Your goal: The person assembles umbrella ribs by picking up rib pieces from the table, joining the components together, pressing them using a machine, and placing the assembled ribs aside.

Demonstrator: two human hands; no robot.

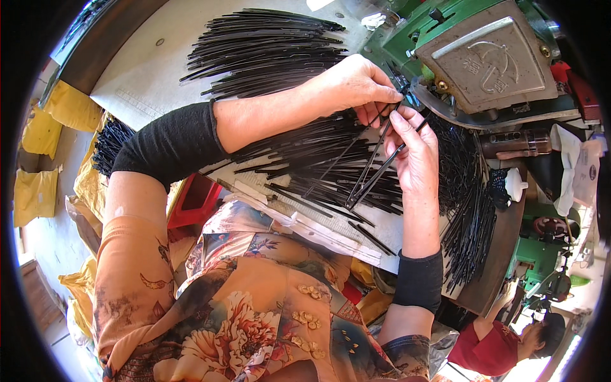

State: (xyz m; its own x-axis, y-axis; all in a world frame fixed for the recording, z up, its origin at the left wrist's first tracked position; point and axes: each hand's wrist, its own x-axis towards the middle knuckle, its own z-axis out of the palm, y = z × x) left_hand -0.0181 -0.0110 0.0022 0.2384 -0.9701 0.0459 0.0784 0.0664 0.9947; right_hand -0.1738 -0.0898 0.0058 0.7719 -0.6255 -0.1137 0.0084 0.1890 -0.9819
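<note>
My left hand (358,81) pinches the upper ends of thin black ribs close to the green machine. Its thumb and fingertips nearly meet those of my right hand (417,153). Between thumb and fingers, my right hand grips a folded black metal rib (380,175), much like an umbrella rib. Its two arms slant down to a joined end over the table. Below and left of both hands lie many loose black ribs (312,149). A neater bundle of ribs (264,48) fans out beyond my left forearm. Fingers partly hide the pinched ends.
Just beyond my hands stands a green machine (394,48) with a grey metal cover (487,63). A heap of ribs (468,216) covers the table's right side. A white strip (331,235) edges the pale table (153,67). A person in red (484,350) is at lower right.
</note>
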